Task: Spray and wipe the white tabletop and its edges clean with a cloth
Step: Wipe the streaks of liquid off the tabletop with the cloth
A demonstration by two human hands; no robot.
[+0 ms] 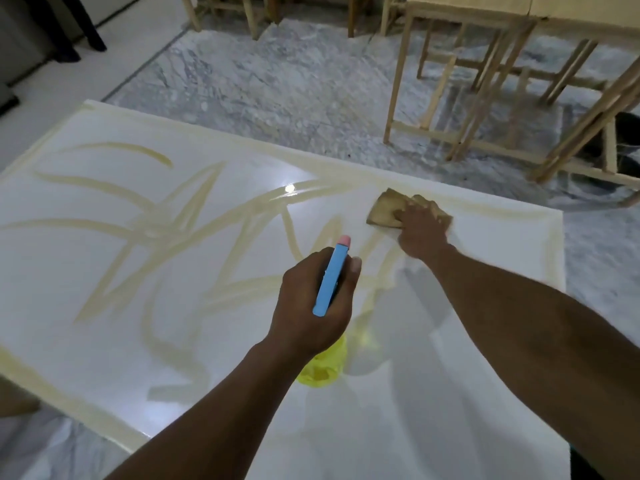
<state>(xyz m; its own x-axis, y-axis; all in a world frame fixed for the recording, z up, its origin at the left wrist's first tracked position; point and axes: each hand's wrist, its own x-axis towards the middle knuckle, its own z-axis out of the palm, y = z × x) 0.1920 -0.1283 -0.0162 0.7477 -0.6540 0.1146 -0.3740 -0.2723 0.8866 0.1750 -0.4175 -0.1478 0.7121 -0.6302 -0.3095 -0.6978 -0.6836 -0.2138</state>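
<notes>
The white tabletop (104,306) fills the lower view and is streaked with pale yellow smears across its middle and along its edges. My left hand (311,299) grips a spray bottle (330,282) with a blue head, a pink nozzle tip and a yellow body, held above the table's centre. My right hand (420,230) presses flat on a tan, soiled cloth (384,209) near the far right edge of the table. The cloth's right part is hidden under my fingers.
Beyond the table lies a grey marbled floor (277,81). Wooden table frames (485,98) stand at the upper right, with more wooden legs along the top. A dark round object (623,133) sits behind them. A person's dark legs (69,26) stand at the upper left.
</notes>
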